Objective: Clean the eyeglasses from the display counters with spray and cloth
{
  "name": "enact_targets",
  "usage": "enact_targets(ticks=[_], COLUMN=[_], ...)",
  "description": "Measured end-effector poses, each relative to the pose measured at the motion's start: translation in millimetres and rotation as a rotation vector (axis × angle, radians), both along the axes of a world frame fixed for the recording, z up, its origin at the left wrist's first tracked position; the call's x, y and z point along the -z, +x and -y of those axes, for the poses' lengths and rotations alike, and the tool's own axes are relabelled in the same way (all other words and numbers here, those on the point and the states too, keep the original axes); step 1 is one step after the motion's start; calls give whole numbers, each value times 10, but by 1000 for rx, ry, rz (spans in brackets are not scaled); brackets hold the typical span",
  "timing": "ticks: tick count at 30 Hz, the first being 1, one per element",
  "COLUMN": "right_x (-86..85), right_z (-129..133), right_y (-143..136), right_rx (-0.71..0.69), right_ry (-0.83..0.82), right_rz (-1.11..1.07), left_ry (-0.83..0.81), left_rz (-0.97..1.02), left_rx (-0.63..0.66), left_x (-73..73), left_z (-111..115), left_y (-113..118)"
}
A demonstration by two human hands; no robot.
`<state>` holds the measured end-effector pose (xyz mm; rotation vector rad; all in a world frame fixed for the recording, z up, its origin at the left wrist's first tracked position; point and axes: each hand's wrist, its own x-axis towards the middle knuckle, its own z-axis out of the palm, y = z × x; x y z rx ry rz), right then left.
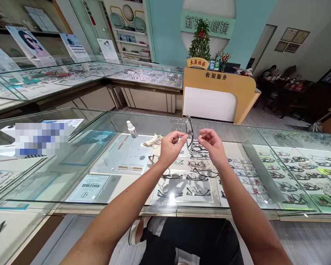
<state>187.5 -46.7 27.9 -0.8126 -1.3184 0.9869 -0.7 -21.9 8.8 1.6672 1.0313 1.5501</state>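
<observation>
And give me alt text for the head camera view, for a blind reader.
The left hand holds dark-framed glasses above a glass display counter, the right hand close beside them. Eyeglasses lie in rows inside; a white bottle and crumpled cloth are to the left. Behind stands a desk with a plant.

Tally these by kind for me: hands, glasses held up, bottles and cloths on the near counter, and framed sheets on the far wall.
Hands: 2 (left hand, right hand)
Held glasses: 1
White bottle: 1
Cream cloth: 1
Framed sheets: 4
Total: 9
</observation>
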Motion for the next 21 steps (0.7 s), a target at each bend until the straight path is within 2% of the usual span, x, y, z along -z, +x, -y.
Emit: enact_targets(ticks=[3,8,21], right_x=[53,91,111], right_z=[-28,-63,-57], right_y=[61,22,10], right_rx=[-10,-35,49], right_ry=[-17,-12,36], right_rz=[21,76,161], left_ry=[1,93,90], left_rz=[-37,-145,-238], left_rx=[23,27,81], left_x=[-36,-39,21], left_z=[17,8,-49], left_y=[-1,-17,-39])
